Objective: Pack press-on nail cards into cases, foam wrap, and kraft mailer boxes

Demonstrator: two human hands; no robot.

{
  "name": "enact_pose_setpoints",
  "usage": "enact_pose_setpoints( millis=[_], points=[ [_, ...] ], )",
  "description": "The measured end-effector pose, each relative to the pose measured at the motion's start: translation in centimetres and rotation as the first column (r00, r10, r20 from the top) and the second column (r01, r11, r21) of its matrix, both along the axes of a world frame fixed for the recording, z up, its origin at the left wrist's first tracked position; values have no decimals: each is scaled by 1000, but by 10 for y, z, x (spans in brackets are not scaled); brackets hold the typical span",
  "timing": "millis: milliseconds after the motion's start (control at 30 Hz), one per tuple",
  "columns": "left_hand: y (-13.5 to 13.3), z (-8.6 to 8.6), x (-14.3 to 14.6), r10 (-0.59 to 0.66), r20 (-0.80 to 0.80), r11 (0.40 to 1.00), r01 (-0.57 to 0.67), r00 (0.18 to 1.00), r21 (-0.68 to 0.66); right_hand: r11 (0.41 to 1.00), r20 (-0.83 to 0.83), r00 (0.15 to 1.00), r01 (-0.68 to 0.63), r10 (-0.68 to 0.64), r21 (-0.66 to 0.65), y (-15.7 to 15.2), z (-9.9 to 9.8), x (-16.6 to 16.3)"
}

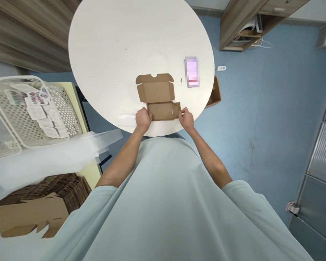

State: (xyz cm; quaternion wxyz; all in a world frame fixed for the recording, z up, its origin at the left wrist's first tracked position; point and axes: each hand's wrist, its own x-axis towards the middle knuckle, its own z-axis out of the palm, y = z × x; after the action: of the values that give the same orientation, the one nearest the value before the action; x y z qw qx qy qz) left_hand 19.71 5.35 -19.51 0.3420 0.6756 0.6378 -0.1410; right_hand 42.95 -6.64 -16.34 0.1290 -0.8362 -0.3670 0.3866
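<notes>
A brown cardboard mailer box [156, 92] lies on the round white table [111, 43], close to its near edge. Its lid with side flaps is spread out flat on the far side, and the base part faces me. My left hand [143, 120] grips the left end of the base, fingers closed on the cardboard. At the other end, my right hand [186, 119] pinches the right side flap, which seems partly raised. The fingertips of both hands are partly hidden behind the cardboard.
A phone-like thing [192, 72], blurred out, lies right of the box. To my left stand a white plastic basket [62, 112] with papers, a pile of translucent sheets [57, 154] and a stack of flat cardboard boxes [38, 210]. A brown open box [215, 95] sits beyond the table's right edge.
</notes>
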Motion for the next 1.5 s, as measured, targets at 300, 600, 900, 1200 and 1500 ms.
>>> enact_pose_setpoints(
  millis=[300, 600, 900, 1200, 1500],
  points=[
    [-2, 2, 3, -18, -17, 1000, 18, 1000, 3, 994, -28, 994, -105, 106, 12, 13, 8, -25],
    [-4, 3, 6, 29, 12, 1000, -29, 1000, 12, 995, 6, 996, -89, 89, -37, 28, -24, -19],
    [-4, 6, 7, 22, 11, 1000, -21, 1000, -21, 969, 135, 966, -202, 221, -142, 38, -37, -25],
    [-7, 7, 6, 22, 22, 1000, -22, 1000, 11, 969, 134, 965, -205, 224, -141, 41, -34, -27],
    [-1, 30, -90, 12, 43, 993, -17, 999, 116, 995, 142, 985, -96, 97, -18, 13, -12, -2]
  ],
)
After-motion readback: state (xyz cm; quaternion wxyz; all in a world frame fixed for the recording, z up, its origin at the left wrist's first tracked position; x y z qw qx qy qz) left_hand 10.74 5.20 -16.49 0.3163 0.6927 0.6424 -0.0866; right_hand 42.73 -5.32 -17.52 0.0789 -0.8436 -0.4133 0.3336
